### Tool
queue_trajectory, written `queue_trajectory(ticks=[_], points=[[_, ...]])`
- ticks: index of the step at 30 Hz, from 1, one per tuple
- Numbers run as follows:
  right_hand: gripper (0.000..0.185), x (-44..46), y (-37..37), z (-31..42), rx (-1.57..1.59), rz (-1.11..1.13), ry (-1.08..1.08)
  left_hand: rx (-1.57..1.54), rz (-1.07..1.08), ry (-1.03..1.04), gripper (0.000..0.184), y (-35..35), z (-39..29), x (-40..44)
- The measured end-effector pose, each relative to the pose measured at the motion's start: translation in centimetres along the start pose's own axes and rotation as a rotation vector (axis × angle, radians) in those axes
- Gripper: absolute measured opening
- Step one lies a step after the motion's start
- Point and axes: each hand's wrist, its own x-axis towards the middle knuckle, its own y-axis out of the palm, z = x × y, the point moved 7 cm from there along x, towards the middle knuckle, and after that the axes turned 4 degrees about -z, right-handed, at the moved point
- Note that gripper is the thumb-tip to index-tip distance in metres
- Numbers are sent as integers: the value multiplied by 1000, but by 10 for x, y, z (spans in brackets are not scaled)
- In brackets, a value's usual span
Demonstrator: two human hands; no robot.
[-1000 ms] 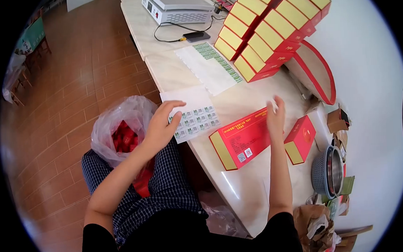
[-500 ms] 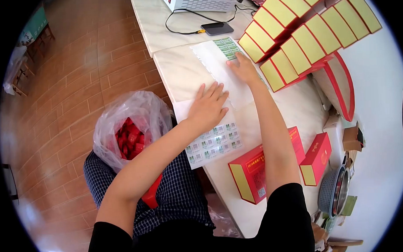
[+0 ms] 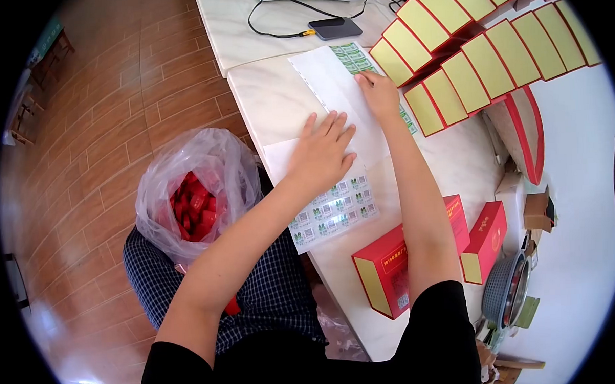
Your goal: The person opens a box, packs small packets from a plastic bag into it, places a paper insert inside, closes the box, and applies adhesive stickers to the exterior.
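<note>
My left hand lies flat with fingers spread, over the bare white upper part of a sticker sheet. Rows of small labels with square codes show below that palm. Beyond it is a second sheet, mostly white backing, with green stickers along its right side. My right hand is closed at those stickers, thumb and forefinger pinched on what looks like a green sticker, partly hidden by the fingers. Two red boxes with yellow ends, one box partly behind my right forearm and another box, stand near.
Stacked red-and-yellow boxes rise at the right. A phone with a cable lies at the back of the table. On my lap sits a clear plastic bag of red packets. A grey basket is at the lower right.
My right hand's fingers have closed from a looser, open pose into a pinch at the green stickers. The left hand stays flat on the sheet. The whole view has shifted slightly.
</note>
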Motion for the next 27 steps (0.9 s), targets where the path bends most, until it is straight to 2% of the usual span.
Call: queue_trajectory(ticks=[1, 3, 4, 6, 7, 9, 10, 12, 13, 15, 16, 18, 19, 20, 21, 22, 24, 26, 27], points=[[29, 0, 2, 0, 0, 1, -1, 0, -1, -1, 48, -1, 0, 0], [23, -2, -3, 13, -81, -193, -225, -14, -7, -2, 47, -1, -1, -1], [23, -2, 0, 11, -80, -192, -223, -14, -5, -2, 47, -2, -1, -2], [20, 1, -4, 6, -28, -226, -89, -17, -29, 3, 45, -4, -2, -2], [20, 4, -7, 8, -28, -226, -88, -17, -28, 3, 45, -4, -2, -2], [21, 9, -20, -15, -51, -314, 191, -31, -38, -2, 44, -6, -2, -1], [21, 14, -25, -19, -51, -313, 189, -32, -39, -4, 44, -7, -2, -1], [22, 17, -54, -43, 51, -528, 302, -24, -43, -5, 44, -9, -2, -1], [22, 20, -64, -49, 51, -528, 297, -25, -48, -6, 44, -10, -3, 0], [26, 20, -85, -48, 335, -504, 333, -24, -44, -5, 46, -7, -1, -1], [26, 17, -97, -41, 335, -505, 332, -23, -45, -5, 46, -5, 0, -1], [27, 2, -120, -8, 498, -290, 336, -95, -118, -6, 43, -8, 2, 0], [26, -10, -134, 6, 480, -256, 308, -102, -117, 2, 43, -9, 4, 3], [26, -28, -148, 13, 471, -265, 309, -263, -190, -41, 37, -15, 10, 6], [23, -47, -165, 31, 363, -274, 151, -424, -265, -83, 32, -22, 14, 7], [20, -67, -180, 52, 253, -280, -8, -430, -274, -72, 32, -33, 9, 7], [11, -123, -205, 98, 50, -399, -334, -668, -184, -174, 24, -62, -3, 4], [16, -171, -216, 128, -94, -442, -548, -770, -197, -150, 29, -82, -36, -12], [17, -191, -220, 136, -105, -448, -569, -994, -100, -218, 31, -82, -53, -23]])
